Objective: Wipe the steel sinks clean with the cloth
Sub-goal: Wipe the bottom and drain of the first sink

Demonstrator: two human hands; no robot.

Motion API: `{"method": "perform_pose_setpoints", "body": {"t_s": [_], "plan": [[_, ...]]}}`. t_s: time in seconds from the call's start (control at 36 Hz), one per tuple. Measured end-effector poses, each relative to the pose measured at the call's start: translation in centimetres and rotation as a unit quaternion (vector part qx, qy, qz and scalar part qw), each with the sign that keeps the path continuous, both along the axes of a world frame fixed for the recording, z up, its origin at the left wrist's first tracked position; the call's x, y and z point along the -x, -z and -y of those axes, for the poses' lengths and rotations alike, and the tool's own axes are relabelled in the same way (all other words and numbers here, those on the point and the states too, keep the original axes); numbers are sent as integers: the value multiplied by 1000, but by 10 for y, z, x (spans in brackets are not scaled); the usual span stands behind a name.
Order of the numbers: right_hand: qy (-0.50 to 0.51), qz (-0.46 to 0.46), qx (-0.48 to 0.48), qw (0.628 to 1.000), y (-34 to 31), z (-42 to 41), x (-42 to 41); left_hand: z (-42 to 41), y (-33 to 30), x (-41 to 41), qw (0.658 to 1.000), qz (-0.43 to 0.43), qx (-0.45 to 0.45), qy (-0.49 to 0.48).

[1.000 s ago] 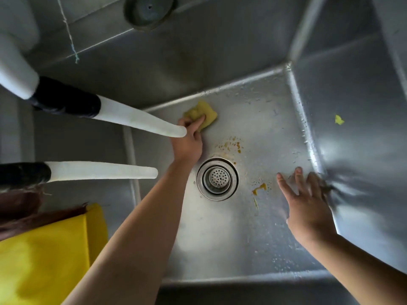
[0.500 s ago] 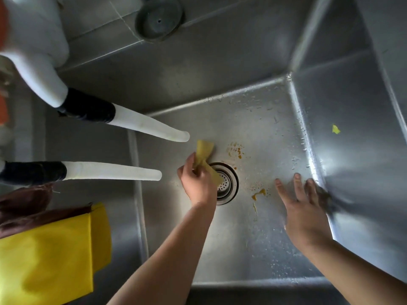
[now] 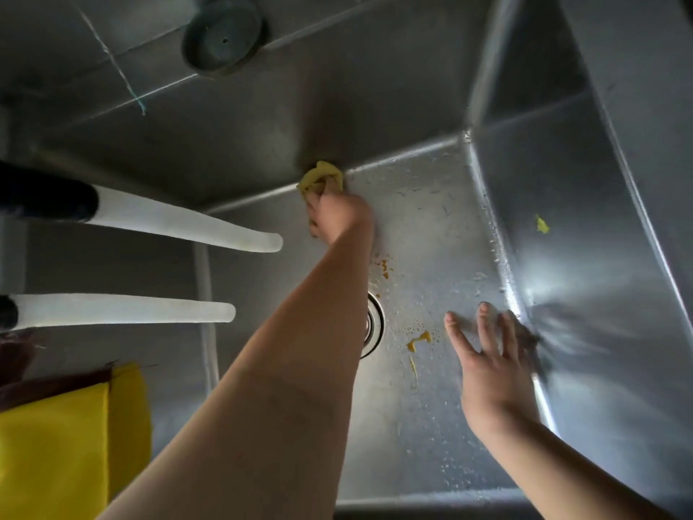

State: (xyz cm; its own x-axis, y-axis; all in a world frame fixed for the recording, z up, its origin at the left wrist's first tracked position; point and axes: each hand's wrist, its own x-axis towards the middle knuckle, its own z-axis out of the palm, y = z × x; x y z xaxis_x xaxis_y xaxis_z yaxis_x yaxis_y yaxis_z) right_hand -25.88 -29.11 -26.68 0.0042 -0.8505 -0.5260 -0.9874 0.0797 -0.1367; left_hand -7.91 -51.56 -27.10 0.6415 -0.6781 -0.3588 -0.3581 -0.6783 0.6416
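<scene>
our left hand [image 3: 337,215] grips the soft, light cloth [image 3: 321,177], bunched; right hand [image 3: 491,365] rests flat, fingers spread, on the slippery sink [image 3: 431,227].

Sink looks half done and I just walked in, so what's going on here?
A person is wiping the steel sink. The left hand grips a yellow cloth at the far edge of the floor. The right hand rests flat by the right wall. Orange stains remain near the drain.

Left hand [image 3: 339,215]: reaching beyond the drain [image 3: 375,324], gripping the cloth [image 3: 322,176].
Right hand [image 3: 487,354]: resting flat, fingers spread, right of the drain.
</scene>
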Motion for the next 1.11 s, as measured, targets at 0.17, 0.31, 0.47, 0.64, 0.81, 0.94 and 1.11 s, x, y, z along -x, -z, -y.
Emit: {"method": "perform_pose_setpoints", "body": {"t_s": [0.17, 0.31, 0.47, 0.64, 0.81, 0.94, 1.11], "plan": [[13, 7, -4, 1000, -5, 2, -3, -20, 11, -14, 947, 142, -11, 289], [19, 0, 21, 1000, -5, 0, -4, -39, 11, -26, 891, 119, -2, 437], [-20, 6, -38, 999, -11, 5, -1, -107, 6, -43, 863, 95, 2, 496], [-2, 16, -19, 1000, -8, 3, -1, -159, -6, -59, 842, 16, -97, 531], [-16, 7, -17, 1000, -6, 4, 1, -180, -27, -71, 834, 1, -163, 527], [-14, 2, -27, 1000, -5, 4, 2, -202, -46, -86, 851, 0, -161, 499], [9, -32, -91, 995, -19, 8, -10, -220, -87, -83, 893, -83, -163, 411]]}}
